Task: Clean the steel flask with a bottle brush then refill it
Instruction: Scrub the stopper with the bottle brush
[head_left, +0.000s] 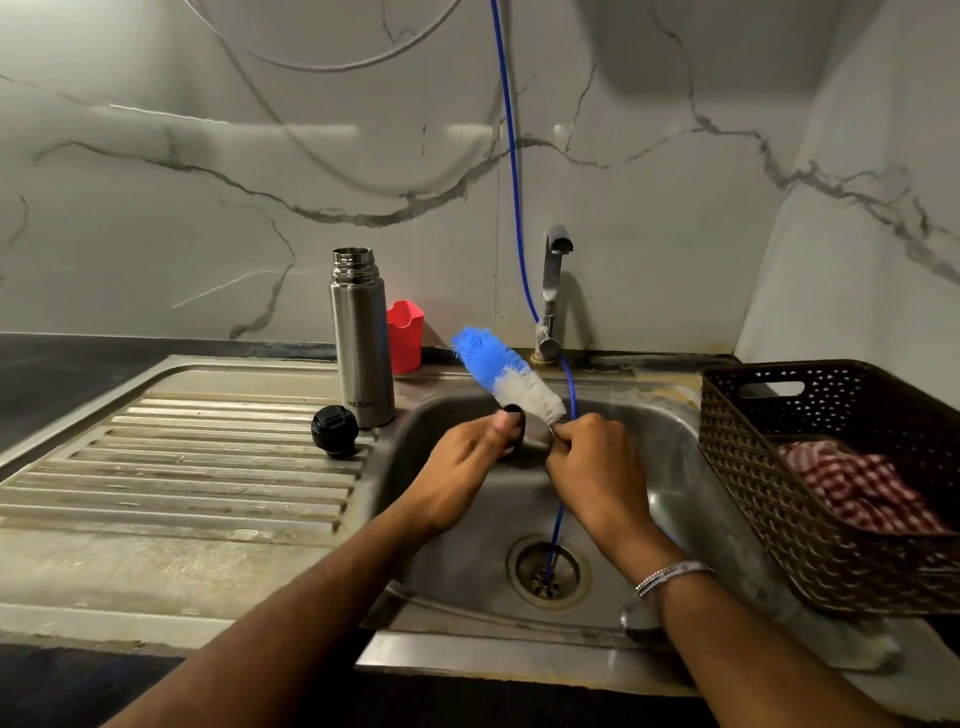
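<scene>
Steel sink (670, 441) in the foreground, two bare hands meeting over the basin: the left hand (467, 467) grips a dark handle loop, the right hand (592, 462) pinches the wire stem of the bottle brush (506, 371), all fingers curled tight, blue-and-white bristles angled up and left. A thin blue hose (557, 525) trails down into the drain. The flask appears not yet brushed; the step in hand looks like readying the brush, and the next move calls for bringing brush and flask mouth together. Beyond, on the ribbed draining board (182, 467), the black cap (335, 431) lies just beside the steel flask (361, 338), upright and open. A red cup (406, 335) stands behind it. A brown basket (753, 467) with checked cloth (857, 488) sits right, the tap (553, 291) against marble-patterned wall.
</scene>
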